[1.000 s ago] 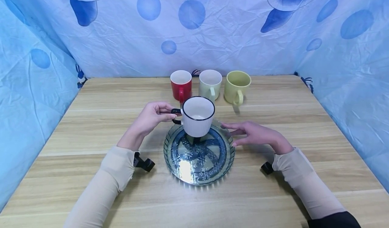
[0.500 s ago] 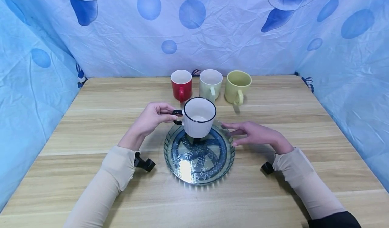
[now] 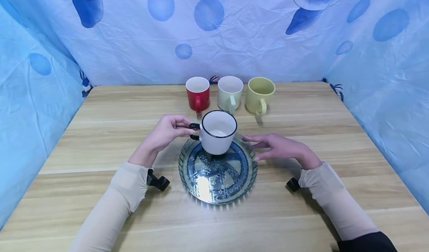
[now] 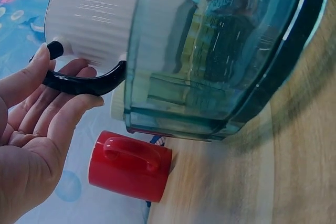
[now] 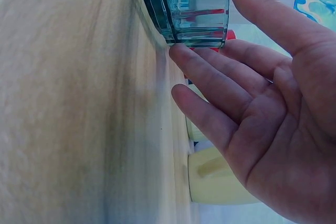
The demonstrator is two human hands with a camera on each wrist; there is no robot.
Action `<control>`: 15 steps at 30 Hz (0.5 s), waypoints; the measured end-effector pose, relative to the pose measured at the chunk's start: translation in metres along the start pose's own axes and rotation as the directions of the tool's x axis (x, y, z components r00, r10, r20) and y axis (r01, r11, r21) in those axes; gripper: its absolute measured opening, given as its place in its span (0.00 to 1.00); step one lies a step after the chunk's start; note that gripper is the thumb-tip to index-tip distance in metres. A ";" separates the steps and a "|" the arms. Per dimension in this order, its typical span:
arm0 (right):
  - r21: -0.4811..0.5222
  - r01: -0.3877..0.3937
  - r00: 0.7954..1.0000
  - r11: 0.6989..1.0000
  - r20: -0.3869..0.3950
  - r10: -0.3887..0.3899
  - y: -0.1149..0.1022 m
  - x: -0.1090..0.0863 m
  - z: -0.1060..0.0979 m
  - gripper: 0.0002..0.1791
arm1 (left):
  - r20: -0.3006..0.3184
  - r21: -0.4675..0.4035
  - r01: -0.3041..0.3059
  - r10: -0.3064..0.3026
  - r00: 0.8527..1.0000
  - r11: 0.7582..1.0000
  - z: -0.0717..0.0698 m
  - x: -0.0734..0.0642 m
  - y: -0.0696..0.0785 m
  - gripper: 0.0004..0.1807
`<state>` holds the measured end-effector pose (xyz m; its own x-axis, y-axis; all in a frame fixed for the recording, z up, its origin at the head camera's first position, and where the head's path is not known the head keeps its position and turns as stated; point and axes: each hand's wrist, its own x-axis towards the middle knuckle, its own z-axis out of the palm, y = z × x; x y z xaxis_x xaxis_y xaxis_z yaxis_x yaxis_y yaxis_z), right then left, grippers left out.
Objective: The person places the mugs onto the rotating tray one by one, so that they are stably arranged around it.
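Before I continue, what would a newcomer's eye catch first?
Likely the white, black-rimmed mug at the far part of the glass dish, its black handle pinched by the left hand. Next, the right hand at the dish's right side. Behind, a red mug, pale green mug and yellowish mug stand in a row on the table.

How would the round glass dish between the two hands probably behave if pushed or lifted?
The glass dish is probably rigid and breakable, judging by its see-through wall. Its wide, round footprint suggests sliding rather than tipping. Its glossy surface, showing a bright reflection, could be slippery, though the ribbed side might help fingers grip.
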<state>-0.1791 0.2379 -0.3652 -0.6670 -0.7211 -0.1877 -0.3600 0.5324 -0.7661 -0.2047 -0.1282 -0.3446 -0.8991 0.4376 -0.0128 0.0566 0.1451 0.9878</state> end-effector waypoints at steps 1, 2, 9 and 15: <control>-0.001 0.002 1.000 1.000 -0.001 -0.002 0.000 0.000 0.000 0.44 | 0.002 -0.003 0.001 -0.001 1.000 1.000 0.000 0.000 0.000 0.15; -0.001 0.003 1.000 1.000 -0.001 -0.003 0.000 0.000 0.000 0.44 | 0.004 -0.001 0.000 0.000 1.000 1.000 0.000 0.001 -0.001 0.15; -0.005 0.011 1.000 1.000 -0.005 -0.011 0.000 0.000 0.000 0.44 | 0.008 0.014 0.007 -0.007 1.000 1.000 -0.001 0.001 -0.004 0.13; -0.011 0.012 1.000 1.000 0.002 -0.012 -0.001 -0.001 0.000 0.45 | 0.051 0.021 0.016 -0.017 0.999 1.000 -0.007 0.003 -0.010 0.11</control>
<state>-0.1781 0.2381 -0.3647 -0.6614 -0.7283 -0.1792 -0.3755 0.5283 -0.7615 -0.2113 -0.1342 -0.3538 -0.8764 0.4801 -0.0373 0.0515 0.1703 0.9840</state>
